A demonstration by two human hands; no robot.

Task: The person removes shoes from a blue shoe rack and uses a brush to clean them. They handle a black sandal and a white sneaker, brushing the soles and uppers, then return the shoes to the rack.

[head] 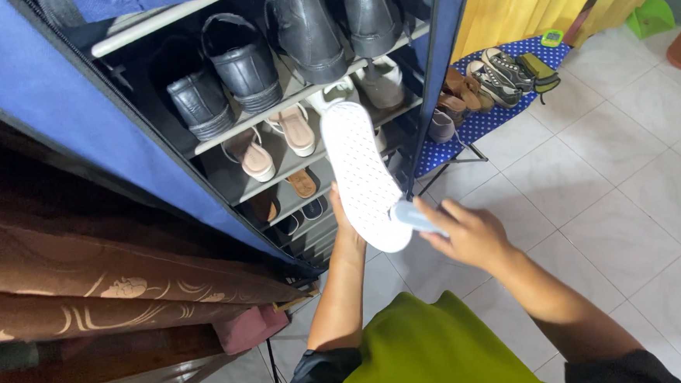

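Blue fabric shoe rack [56, 97] w/ grey shelves fills the left: black boots [308, 26] up top, black shoes [225, 73], pink-white sandals [276, 140] lower. In front of it, a white shoe [361, 171] held sole-up, approx mid-frame. Left hand [344, 218] closed round its heel end from behind; right hand [467, 235] grips a small pale-blue cloth or brush [415, 215], touching the sole near the heel. Shoe prob light, sole stiff-ish, upper soft; best held at heel or mid-sole.

The one head-worn camera looks steeply down, close over the shoe rack [291, 132] and tiled floor [620, 200].
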